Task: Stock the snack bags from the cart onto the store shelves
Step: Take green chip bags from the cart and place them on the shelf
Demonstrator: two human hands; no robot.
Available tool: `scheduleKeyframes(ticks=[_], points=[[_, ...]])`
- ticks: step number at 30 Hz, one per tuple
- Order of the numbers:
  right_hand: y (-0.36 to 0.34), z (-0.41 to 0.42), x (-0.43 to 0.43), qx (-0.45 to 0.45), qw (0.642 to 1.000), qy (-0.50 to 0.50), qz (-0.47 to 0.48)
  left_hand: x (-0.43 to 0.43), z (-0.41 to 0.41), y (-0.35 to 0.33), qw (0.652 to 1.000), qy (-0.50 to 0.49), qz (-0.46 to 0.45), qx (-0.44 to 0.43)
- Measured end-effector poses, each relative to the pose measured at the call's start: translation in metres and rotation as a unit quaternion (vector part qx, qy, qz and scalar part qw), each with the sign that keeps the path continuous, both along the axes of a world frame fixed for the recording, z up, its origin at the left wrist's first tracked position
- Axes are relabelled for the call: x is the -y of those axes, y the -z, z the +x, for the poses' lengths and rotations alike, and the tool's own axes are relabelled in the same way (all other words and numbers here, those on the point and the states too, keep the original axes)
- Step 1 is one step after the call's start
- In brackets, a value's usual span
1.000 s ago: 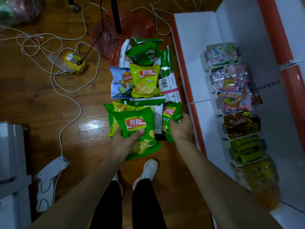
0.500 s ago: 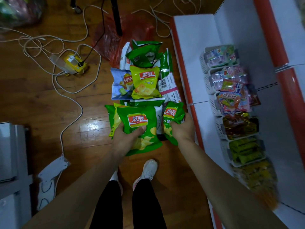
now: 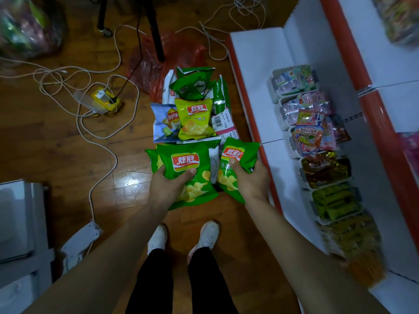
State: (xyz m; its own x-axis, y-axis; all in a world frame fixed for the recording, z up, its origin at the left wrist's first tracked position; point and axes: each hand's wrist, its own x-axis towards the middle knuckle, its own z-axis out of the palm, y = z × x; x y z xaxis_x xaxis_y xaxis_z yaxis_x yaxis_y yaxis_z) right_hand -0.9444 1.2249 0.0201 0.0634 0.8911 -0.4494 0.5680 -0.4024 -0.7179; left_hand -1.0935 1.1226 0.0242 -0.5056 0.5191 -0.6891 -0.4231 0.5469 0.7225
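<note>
Left hand [image 3: 166, 189] grips a green chip bag [image 3: 188, 175], thumb across its front, above the pile of snack bags [image 3: 195, 114] on the wood floor. Right hand [image 3: 251, 180] pinches a second green bag [image 3: 238, 159] just beside it. White shelf [image 3: 260, 91] with snack-filled baskets [image 3: 294, 82] stands at right.

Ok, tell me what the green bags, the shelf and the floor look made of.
The green bags: glossy plastic film, crinkled, catching light.
The shelf: smooth white painted board, probably metal, red edge.
The floor: varnished wood planks, seams and a glare patch.
</note>
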Motion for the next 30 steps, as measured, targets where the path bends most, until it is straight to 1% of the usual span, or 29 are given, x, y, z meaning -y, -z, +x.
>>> scheduleKeyframes(ticks=[3,6,8,13,17,20,24,26,30], points=[[-0.015,0.005,0.003,-0.007,1.000,0.003,0.018,-0.001,-0.005,-0.007,1.000,0.005,0.013,-0.002],[-0.036,0.013,0.010,-0.032,0.999,0.022,0.029,-0.003,-0.007,-0.019,0.999,0.033,0.041,-0.012],[-0.053,0.017,0.020,-0.060,0.997,0.042,0.037,-0.005,-0.007,-0.031,0.996,0.065,0.053,-0.020],[-0.105,0.036,0.044,-0.170,0.980,0.103,0.011,-0.016,-0.002,-0.071,0.984,0.163,0.073,0.014],[-0.158,0.067,0.070,-0.217,0.964,0.149,0.047,-0.030,0.019,-0.125,0.947,0.293,0.129,-0.002],[-0.184,0.090,0.096,-0.216,0.956,0.185,0.068,-0.033,0.039,-0.154,0.916,0.368,0.156,-0.006],[-0.215,0.126,0.129,-0.204,0.941,0.249,0.106,-0.036,0.079,-0.185,0.878,0.443,0.182,0.006],[-0.232,0.149,0.145,-0.198,0.925,0.293,0.140,-0.036,0.108,-0.202,0.853,0.486,0.190,0.017],[-0.263,0.204,0.183,-0.196,0.891,0.373,0.169,-0.027,0.176,-0.235,0.798,0.565,0.209,0.030]])
